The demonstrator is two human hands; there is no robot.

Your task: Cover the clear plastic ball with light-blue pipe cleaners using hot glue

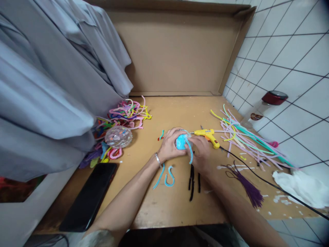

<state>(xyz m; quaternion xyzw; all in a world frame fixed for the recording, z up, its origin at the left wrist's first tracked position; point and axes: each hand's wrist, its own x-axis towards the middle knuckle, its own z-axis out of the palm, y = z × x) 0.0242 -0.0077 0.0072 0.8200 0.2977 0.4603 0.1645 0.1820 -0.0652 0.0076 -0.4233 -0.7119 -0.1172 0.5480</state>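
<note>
My left hand [169, 143] is wrapped round a small rounded object [180, 142] covered in light-blue pipe cleaner. My right hand [200, 151] meets it from the other side, fingers closed at the loose blue pipe cleaner end [190, 152] that hangs down from it. Just beyond my right hand lies a yellow hot glue gun [208, 135], its nozzle pointing at the blue object. Below my left wrist are two loose blue pipe cleaner pieces, one a curled piece [170, 178]. Black pipe cleaner strips [191, 183] lie below my right hand.
At left, a clear faceted ball [118, 137] sits by a heap of coloured pipe cleaners [128, 111]; a black phone [89, 195] lies nearer. At right are long pipe cleaners [246, 137], a red-lidded jar [264, 106], a purple tassel [246, 187], white tissue [300, 187] and the gun's cord [253, 173].
</note>
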